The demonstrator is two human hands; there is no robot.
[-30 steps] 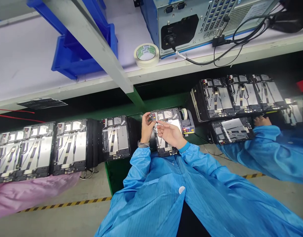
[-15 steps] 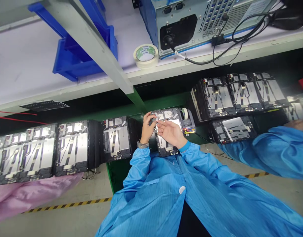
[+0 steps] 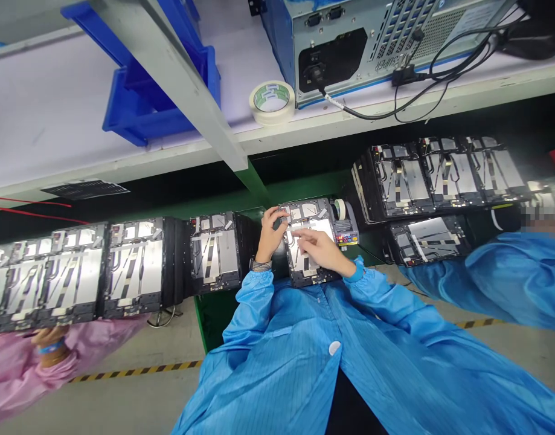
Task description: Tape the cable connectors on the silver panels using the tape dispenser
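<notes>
My left hand [image 3: 270, 237] is curled closed at the upper edge of a dark rectangular tablet-like frame [image 3: 304, 211], pinching a small dark item [image 3: 277, 224] that is too small for me to identify. My right hand [image 3: 316, 248] is open, its fingers [image 3: 302, 234] spread over the frame's silver metal plate [image 3: 321, 228], though I cannot tell whether they press on it. The frame lies flat and square to the body, probably so both hands can reach it easily. Just beyond it, a grey tape dispenser [image 3: 345, 232] sits within easy reach. More dark frames with silver plates stand in rows on the green worktop [image 3: 259, 188], with the nearest [image 3: 214, 254] to the left and another group [image 3: 404, 181] to the right. Higher up, a white shelf [image 3: 123, 158] carries a blue plastic bin [image 3: 145, 106], a roll of cream masking tape [image 3: 271, 101] and a blue-and-grey computer case [image 3: 349, 51]. Compared with the last view, my right hand has dropped lower across the plate, and a co-worker's hand in a pink sleeve [image 3: 48, 336] now shows at lower left.
</notes>
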